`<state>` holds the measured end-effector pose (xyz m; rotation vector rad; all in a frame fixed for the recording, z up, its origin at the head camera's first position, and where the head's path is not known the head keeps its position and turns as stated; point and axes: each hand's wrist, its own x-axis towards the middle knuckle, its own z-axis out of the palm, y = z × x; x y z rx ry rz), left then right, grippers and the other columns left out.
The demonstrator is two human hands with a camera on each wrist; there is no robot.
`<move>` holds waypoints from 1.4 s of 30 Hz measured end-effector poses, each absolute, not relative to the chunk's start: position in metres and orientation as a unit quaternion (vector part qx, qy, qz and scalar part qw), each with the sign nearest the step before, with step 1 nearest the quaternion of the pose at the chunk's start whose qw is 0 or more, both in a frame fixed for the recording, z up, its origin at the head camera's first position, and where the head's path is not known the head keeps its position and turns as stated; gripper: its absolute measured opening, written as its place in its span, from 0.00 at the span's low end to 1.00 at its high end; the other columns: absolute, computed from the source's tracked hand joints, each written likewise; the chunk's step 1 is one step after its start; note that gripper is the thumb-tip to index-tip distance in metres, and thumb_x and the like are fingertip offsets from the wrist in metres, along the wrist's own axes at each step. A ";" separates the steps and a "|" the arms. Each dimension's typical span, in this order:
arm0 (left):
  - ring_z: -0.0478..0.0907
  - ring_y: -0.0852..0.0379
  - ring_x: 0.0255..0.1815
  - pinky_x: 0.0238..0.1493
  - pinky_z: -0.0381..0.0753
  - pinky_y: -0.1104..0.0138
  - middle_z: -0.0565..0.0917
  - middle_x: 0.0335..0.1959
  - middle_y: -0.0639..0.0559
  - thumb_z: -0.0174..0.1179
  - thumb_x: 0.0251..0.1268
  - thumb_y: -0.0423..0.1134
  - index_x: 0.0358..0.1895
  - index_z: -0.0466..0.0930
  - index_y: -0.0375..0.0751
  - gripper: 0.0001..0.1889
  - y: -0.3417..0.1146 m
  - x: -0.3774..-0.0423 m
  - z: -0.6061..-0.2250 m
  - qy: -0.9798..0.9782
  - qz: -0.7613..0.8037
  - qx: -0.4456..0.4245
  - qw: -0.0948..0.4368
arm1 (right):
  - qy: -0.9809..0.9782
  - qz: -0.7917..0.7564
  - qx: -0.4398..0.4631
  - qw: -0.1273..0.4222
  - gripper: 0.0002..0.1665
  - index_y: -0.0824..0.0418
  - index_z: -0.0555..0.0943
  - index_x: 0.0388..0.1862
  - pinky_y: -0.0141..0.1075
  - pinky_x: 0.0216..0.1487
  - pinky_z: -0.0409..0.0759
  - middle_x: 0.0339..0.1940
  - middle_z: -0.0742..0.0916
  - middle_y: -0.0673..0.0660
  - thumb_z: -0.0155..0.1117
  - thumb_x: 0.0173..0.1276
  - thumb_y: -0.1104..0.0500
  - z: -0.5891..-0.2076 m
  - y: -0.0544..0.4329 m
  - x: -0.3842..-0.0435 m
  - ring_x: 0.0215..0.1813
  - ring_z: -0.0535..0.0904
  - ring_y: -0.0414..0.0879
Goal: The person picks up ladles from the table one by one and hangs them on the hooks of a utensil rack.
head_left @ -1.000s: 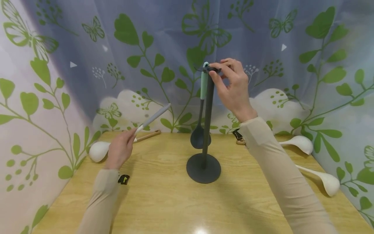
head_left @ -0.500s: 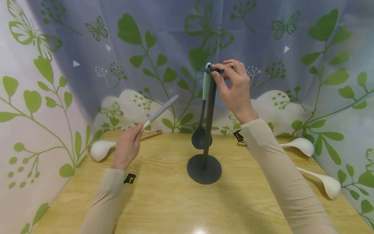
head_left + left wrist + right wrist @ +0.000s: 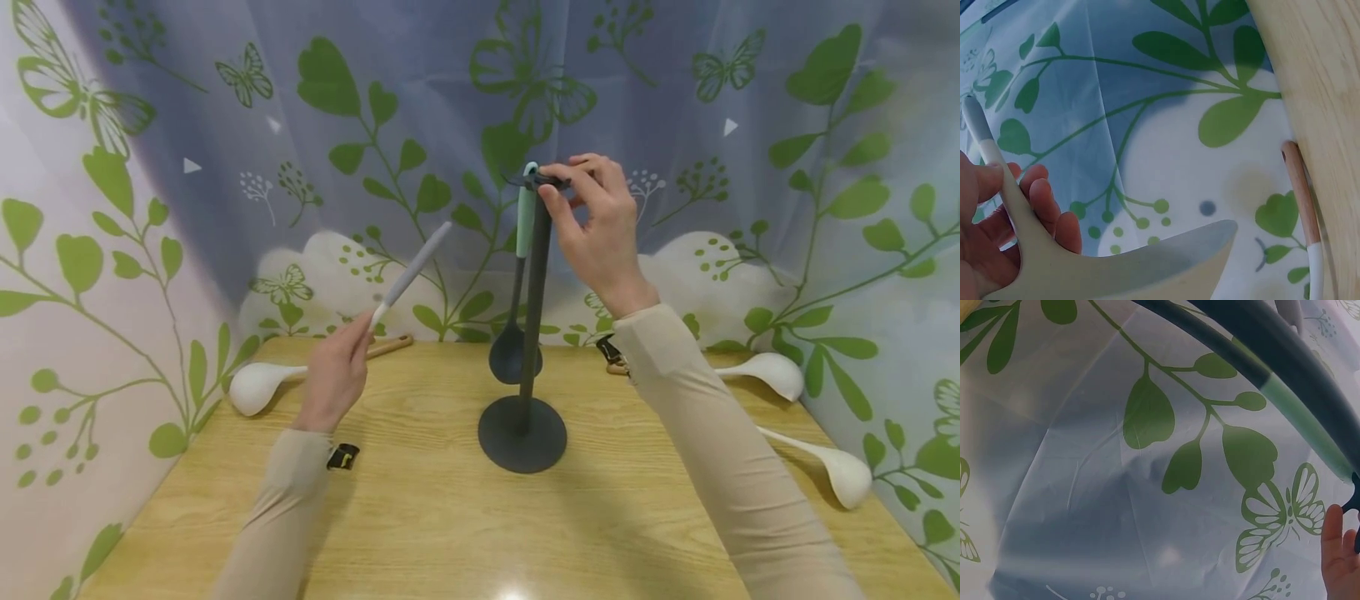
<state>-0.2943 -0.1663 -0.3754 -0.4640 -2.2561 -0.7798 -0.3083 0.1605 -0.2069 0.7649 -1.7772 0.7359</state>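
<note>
My left hand (image 3: 335,377) grips the white lower part of a ladle with a grey handle (image 3: 412,271). The handle slants up to the right, apart from the stand. In the left wrist view, the ladle's pale bowl (image 3: 1141,272) shows below the fingers; my hand hides it in the head view. At the top of a dark utensil stand (image 3: 535,308), my right hand (image 3: 597,229) pinches the hook rack between thumb and fingers. From one hook hangs a dark ladle with a mint-green handle (image 3: 526,223), bowl down beside the pole.
Behind my left hand, a white ladle with a wooden handle (image 3: 258,387) lies on the wooden table (image 3: 420,517). Two more white ladles lie at the right, one farther back (image 3: 772,375) and one nearer (image 3: 847,475). A leaf-patterned curtain (image 3: 420,100) encloses the table's back and sides.
My left hand has moved right and slightly up with the grey-handled ladle, whose handle now stands steeper. The right hand keeps its hold on the rack, and the hanging ladle stays put.
</note>
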 end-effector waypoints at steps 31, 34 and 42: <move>0.77 0.49 0.27 0.27 0.74 0.63 0.84 0.35 0.40 0.50 0.76 0.32 0.62 0.78 0.37 0.16 -0.117 -0.302 -0.357 -0.808 -0.400 -0.206 0.381 | -0.742 0.306 0.317 0.505 0.18 0.65 0.83 0.52 0.38 0.42 0.81 0.47 0.79 0.66 0.59 0.74 0.54 -0.206 0.161 -0.309 0.59 0.74 0.54; 0.77 0.50 0.27 0.27 0.75 0.64 0.83 0.35 0.40 0.50 0.76 0.32 0.63 0.77 0.36 0.17 -0.113 -0.300 -0.356 -0.802 -0.420 -0.205 0.372 | -0.744 0.308 0.315 0.502 0.18 0.65 0.83 0.53 0.37 0.42 0.81 0.47 0.79 0.65 0.58 0.74 0.54 -0.207 0.161 -0.309 0.60 0.74 0.53; 0.76 0.52 0.24 0.25 0.73 0.66 0.84 0.34 0.39 0.49 0.77 0.33 0.62 0.78 0.36 0.16 -0.107 -0.303 -0.354 -0.796 -0.423 -0.194 0.387 | -0.739 0.310 0.317 0.507 0.17 0.65 0.83 0.52 0.36 0.42 0.81 0.47 0.79 0.65 0.59 0.74 0.55 -0.207 0.160 -0.309 0.59 0.74 0.53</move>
